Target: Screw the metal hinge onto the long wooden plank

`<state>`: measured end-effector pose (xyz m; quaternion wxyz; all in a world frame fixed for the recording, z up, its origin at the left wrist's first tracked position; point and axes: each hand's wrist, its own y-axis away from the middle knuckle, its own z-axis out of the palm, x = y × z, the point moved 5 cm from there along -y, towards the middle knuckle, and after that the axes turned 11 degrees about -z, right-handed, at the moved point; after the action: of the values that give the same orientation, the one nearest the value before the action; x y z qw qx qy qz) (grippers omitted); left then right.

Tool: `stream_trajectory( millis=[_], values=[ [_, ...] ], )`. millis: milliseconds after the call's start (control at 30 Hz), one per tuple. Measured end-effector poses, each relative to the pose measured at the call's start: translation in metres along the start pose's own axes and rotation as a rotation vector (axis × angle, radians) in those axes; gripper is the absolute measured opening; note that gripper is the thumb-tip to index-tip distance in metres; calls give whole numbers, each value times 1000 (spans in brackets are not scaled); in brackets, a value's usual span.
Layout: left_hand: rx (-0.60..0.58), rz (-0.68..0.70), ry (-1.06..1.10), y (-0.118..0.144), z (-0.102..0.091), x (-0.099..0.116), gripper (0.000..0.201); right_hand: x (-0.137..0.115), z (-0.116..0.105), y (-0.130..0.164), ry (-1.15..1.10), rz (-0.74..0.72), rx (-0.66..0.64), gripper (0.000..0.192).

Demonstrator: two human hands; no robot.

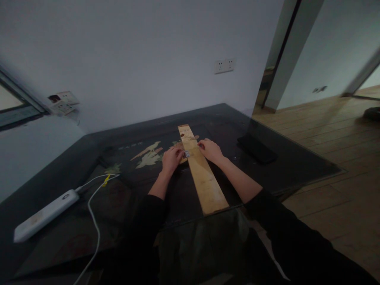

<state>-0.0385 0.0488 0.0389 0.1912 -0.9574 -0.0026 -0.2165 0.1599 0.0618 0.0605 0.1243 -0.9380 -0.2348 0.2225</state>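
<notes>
Head view: lying nearest, a white oblong power bank (46, 214) with white cable; stretching away across the dark glass-topped table (297, 166), a long pale wooden plank (204, 178); pinching a small metal hinge (187, 153), left hand (170, 159); resting curled at the plank's edge, right hand (211, 151); lying beyond, a black phone (257, 148).

My dark glass-topped table (297, 166) carries a long wooden plank (202, 174) at centre, a white power bank (44, 215) with cable (95, 213) near left, a black phone (257, 149) far right.
</notes>
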Motion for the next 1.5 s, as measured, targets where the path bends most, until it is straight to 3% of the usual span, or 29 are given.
stream_trajectory(
  millis=[167, 533, 667, 867, 1500],
  values=[
    [-97, 112, 112, -1, 5, -3, 24, -11, 6, 0, -1, -122, -11, 27],
    [-8, 10, 21, -3, 5, 0, 15, -37, 36, 3, -36, -410, -106, 30],
    [-1, -6, 26, -2, 4, -2, 15, -35, 43, 3, -38, -417, -92, 32],
    [-78, 118, 98, -2, 6, -4, 22, -33, 46, 3, -46, -394, -87, 32],
    [6, 13, -72, -1, 6, 2, 19, -37, 44, 4, -34, -392, -86, 36]
  ],
)
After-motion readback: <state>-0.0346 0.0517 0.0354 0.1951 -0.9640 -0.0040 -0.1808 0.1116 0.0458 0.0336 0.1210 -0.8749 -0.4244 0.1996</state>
